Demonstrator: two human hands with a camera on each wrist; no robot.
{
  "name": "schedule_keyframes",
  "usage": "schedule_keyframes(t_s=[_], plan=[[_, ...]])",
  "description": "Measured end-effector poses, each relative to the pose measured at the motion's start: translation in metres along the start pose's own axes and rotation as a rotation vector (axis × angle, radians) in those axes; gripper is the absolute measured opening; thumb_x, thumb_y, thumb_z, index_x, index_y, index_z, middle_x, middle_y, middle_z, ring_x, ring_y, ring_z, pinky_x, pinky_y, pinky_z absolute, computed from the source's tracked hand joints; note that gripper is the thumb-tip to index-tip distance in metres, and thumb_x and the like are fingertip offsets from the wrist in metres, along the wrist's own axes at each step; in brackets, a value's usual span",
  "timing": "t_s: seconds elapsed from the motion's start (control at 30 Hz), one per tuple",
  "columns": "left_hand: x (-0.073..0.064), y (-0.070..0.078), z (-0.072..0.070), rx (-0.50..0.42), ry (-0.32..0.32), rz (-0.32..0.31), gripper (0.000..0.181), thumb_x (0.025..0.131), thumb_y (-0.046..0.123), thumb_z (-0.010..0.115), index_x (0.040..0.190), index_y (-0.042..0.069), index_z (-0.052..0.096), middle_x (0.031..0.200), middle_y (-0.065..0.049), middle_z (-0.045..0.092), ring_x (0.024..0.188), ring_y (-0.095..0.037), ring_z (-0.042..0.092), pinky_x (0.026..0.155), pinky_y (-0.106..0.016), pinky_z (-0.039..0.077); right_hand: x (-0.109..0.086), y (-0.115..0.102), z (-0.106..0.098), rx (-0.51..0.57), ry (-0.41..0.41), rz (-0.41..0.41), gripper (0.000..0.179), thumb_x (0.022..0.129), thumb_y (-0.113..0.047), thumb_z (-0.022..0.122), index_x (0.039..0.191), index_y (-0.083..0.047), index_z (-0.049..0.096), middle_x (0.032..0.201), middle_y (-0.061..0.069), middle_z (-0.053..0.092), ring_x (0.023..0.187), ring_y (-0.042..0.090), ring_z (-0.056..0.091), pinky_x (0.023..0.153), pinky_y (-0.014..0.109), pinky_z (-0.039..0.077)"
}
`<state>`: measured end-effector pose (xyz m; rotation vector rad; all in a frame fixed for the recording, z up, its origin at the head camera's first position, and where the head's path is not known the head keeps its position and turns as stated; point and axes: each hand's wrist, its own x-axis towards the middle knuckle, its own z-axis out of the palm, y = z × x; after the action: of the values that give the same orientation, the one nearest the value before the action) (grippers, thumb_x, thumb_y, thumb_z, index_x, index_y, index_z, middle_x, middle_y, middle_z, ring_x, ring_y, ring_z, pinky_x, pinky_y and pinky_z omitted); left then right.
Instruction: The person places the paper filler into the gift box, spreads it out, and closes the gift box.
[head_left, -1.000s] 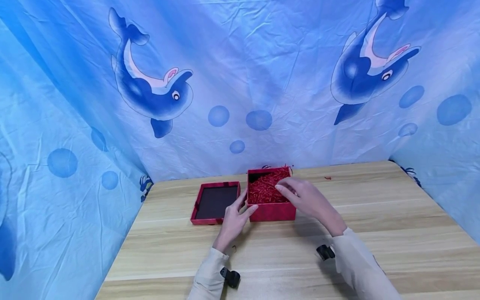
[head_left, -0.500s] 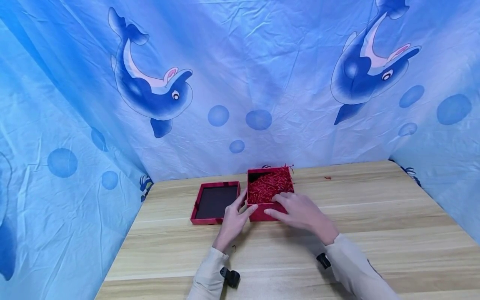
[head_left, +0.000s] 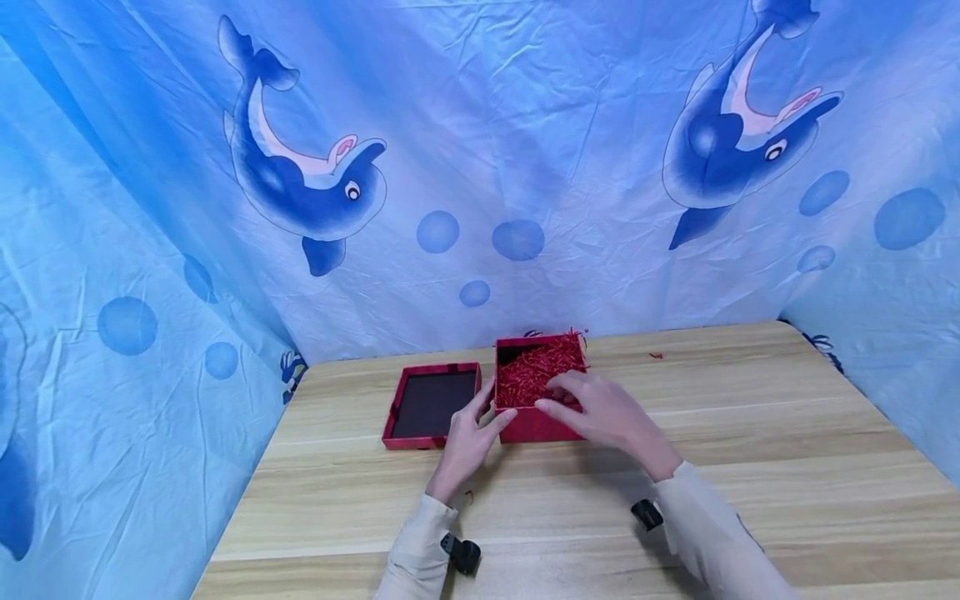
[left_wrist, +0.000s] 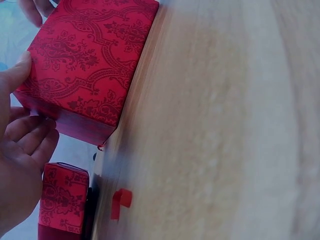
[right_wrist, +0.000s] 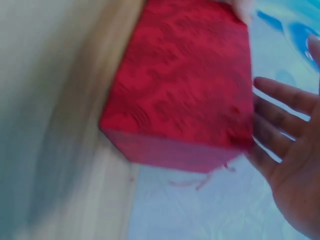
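Note:
A red patterned box (head_left: 543, 427), open at the top, stands on the table and holds red shredded paper (head_left: 532, 379); a dark gap shows at its back left corner. My left hand (head_left: 468, 437) holds the box's near left corner, thumb at the front and fingers along the side, as the left wrist view also shows. Over the front right of the box is my right hand (head_left: 600, 412), its fingertips at the shredded paper. In the right wrist view its fingers (right_wrist: 285, 117) are spread and loosely straight; no held thing shows.
The box's lid (head_left: 416, 443) lies dark inside up, left of the box. A curled red paper strip (left_wrist: 122, 200) is on the table near the left wrist, and a red scrap (head_left: 656, 357) lies back right. A dolphin-printed blue curtain (head_left: 480, 167) hangs behind the table.
My right hand came left and nearer to the box's front edge, then shifted slightly back over the paper. My left hand, the box and the lid stay in place.

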<state>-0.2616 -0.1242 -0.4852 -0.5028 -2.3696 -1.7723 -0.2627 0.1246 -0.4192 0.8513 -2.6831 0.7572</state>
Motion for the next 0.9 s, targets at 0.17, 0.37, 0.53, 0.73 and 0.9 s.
schedule_keyframes(t_s=[0.17,0.37,0.53,0.73,0.9], plan=[[0.0,0.001,0.001,0.013,-0.001,0.0,0.07,0.1,0.024,0.072,0.161,0.012,0.039,0.162,-0.017,0.037,0.139,-0.042,0.045,0.108,-0.05,0.045,0.003,0.009,-0.018,0.007,0.176,-0.025,0.036,0.103,-0.034,0.066,0.12,-0.003,0.072,0.109,0.009,0.071,0.078,0.02,0.066,0.073,0.043,0.059],[0.001,0.0,0.001,0.013,0.0,0.003,0.07,0.1,0.025,0.073,0.161,0.013,0.04,0.162,-0.017,0.037,0.139,-0.041,0.046,0.108,-0.049,0.046,0.008,0.01,-0.016,-0.035,0.142,0.032,0.043,0.105,-0.03,0.063,0.131,0.004,0.064,0.127,0.024,0.065,0.1,0.039,0.069,0.09,0.055,0.057],[0.001,-0.001,0.0,0.005,0.003,0.002,0.069,0.099,0.022,0.074,0.16,0.014,0.041,0.161,-0.016,0.038,0.138,-0.041,0.047,0.107,-0.049,0.046,0.012,0.0,-0.003,-0.119,0.045,0.077,0.05,0.104,-0.028,0.064,0.136,0.01,0.058,0.136,0.033,0.059,0.124,0.048,0.059,0.102,0.059,0.05],[0.0,0.0,0.001,-0.011,0.013,-0.013,0.069,0.099,0.017,0.073,0.16,0.011,0.041,0.161,-0.018,0.038,0.138,-0.043,0.046,0.108,-0.055,0.045,0.02,-0.015,0.006,-0.24,-0.008,0.109,0.051,0.105,-0.024,0.062,0.133,0.018,0.056,0.138,0.04,0.053,0.128,0.052,0.054,0.103,0.06,0.048],[-0.001,0.012,0.002,-0.015,0.015,-0.026,0.068,0.099,0.012,0.072,0.158,0.002,0.04,0.16,-0.022,0.039,0.138,-0.048,0.045,0.108,-0.061,0.041,0.028,-0.019,0.012,-0.271,-0.046,0.122,0.049,0.105,-0.022,0.062,0.131,0.02,0.057,0.132,0.04,0.057,0.124,0.051,0.058,0.102,0.058,0.05]])
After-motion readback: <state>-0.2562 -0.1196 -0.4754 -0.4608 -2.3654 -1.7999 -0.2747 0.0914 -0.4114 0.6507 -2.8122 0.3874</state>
